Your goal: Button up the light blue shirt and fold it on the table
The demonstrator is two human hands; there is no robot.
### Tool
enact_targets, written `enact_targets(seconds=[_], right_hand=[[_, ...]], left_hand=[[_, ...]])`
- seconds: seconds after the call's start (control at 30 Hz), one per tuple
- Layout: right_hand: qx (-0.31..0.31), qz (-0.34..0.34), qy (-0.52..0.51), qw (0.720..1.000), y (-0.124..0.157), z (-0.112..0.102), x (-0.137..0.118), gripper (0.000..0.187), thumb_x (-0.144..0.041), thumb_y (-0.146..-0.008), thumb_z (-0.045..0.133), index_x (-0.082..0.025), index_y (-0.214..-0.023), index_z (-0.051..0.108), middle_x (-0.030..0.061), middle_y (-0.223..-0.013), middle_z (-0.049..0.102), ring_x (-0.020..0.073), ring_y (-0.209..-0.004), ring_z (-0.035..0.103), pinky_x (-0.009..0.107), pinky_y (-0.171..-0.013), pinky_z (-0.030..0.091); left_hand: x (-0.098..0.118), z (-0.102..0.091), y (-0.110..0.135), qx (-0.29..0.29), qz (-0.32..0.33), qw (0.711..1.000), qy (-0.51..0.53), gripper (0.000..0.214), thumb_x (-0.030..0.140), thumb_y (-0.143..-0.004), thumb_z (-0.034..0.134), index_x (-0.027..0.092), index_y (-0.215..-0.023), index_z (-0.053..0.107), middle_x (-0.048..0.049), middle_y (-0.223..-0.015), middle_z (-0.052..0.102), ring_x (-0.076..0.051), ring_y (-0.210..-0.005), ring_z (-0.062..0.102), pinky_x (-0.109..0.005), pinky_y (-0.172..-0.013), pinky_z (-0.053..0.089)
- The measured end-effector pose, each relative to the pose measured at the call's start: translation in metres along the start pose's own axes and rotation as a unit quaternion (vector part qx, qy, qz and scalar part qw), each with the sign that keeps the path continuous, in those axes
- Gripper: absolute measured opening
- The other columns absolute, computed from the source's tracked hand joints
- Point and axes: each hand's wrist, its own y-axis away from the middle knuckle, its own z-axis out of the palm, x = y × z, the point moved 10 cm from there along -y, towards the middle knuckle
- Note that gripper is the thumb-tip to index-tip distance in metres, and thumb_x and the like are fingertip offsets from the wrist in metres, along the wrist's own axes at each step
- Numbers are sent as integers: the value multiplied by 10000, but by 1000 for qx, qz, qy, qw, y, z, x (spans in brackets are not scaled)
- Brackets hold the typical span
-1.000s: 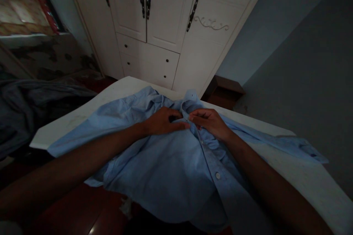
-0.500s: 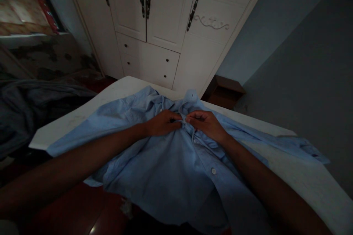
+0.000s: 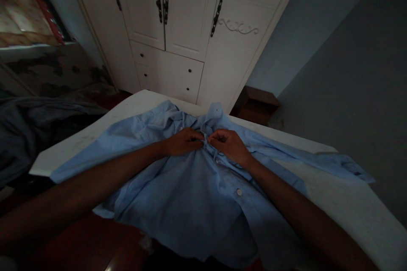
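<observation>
A light blue button-up shirt (image 3: 184, 194) lies spread over the white table (image 3: 333, 203), its lower part hanging past the near edge. Both hands meet at the front opening, just below the collar (image 3: 215, 112). My left hand (image 3: 184, 141) pinches one front edge of the shirt. Thumb and fingers of my right hand (image 3: 228, 143) are closed on the other edge, touching the left fingertips. Whether a button sits between them is hidden. Lower on the front strip a white button (image 3: 239, 192) shows. One sleeve (image 3: 318, 156) stretches out to the right.
Beyond the table stands a white wardrobe (image 3: 184, 21) with dark handles and drawers. A brown wooden box-like unit (image 3: 259, 101) is by the wall at right. Dark grey cloth (image 3: 28, 131) is heaped at left. The floor (image 3: 92, 241) is red.
The view has shifted slightly, so everything sits a little further left. Both hands keep their pinch at the same spot on the shirt, with only tiny finger movement.
</observation>
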Motion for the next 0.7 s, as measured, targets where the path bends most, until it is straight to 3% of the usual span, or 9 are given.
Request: enact_targets(seconds=[0.13, 0.2, 0.4, 0.57, 0.7], right_hand=[[32, 2, 77, 997, -1, -3, 6, 103, -144, -703, 617, -191, -618, 650, -19, -601, 625, 124, -589, 571, 225, -563, 407], [27, 13, 56, 998, -3, -3, 13, 86, -150, -687, 617, -191, -618, 648, -21, -602, 624, 119, -578, 567, 219, -549, 410], [23, 116, -123, 985, -5, -7, 40, 189, -363, -718, 625, -182, -667, 603, -61, -454, 521, 81, -363, 444, 188, -365, 343], [45, 122, -209, 969, -5, -12, 42, 179, -355, -696, 642, -181, -690, 600, -61, -439, 530, 80, -367, 462, 184, -371, 353], [37, 110, -209, 971, -5, -13, 37, 203, -373, -709, 656, -179, -703, 595, -56, -463, 541, 80, -396, 480, 194, -415, 380]], left_hand=[[9, 1, -1, -3, 22, 999, 47, 219, 249, -845, 478, 167, -828, 680, -6, -809, 702, -131, -773, 635, -225, -707, 456], [12, -1, -2, 1, 25, 998, 63, 227, 233, -839, 479, 167, -851, 696, -25, -871, 723, -138, -824, 650, -240, -751, 468], [13, -18, 3, 19, 16, 998, 50, 249, 249, -833, 459, 143, -800, 682, 8, -693, 655, -108, -640, 586, -209, -603, 431], [16, -30, 8, 47, 13, 998, -39, 439, 433, -881, 501, 142, -558, 563, 41, -491, 458, -68, -464, 417, -208, -477, 296], [19, -21, 7, 32, 34, 988, -148, 327, 440, -856, 582, 160, -726, 691, 20, -601, 616, -77, -545, 522, -203, -572, 357]])
